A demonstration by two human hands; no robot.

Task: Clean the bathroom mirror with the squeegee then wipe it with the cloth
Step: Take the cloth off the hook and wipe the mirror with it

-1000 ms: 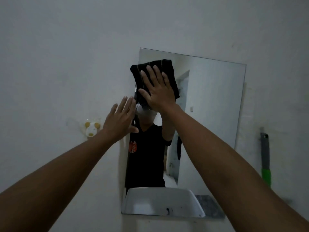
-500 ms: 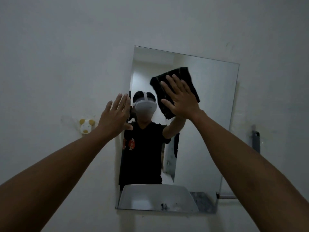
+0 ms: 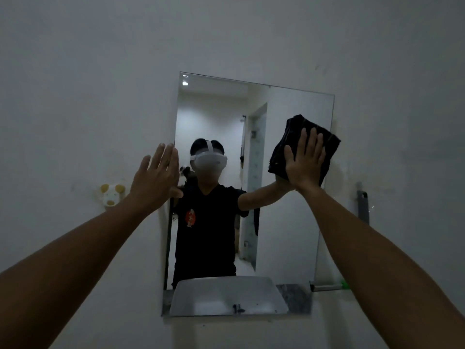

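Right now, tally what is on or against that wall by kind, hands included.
Hands: 2, left hand and right hand
Black cloth: 1
Mirror: 1
Animal-shaped wall hook: 1
Grey wall bracket: 1
Total: 6

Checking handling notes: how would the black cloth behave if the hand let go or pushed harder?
Probably soft and floppy: the black cloth is folded in layers under the flat right hand. Likely light, pinned by palm pressure alone. It should slide easily on the smooth mirror.
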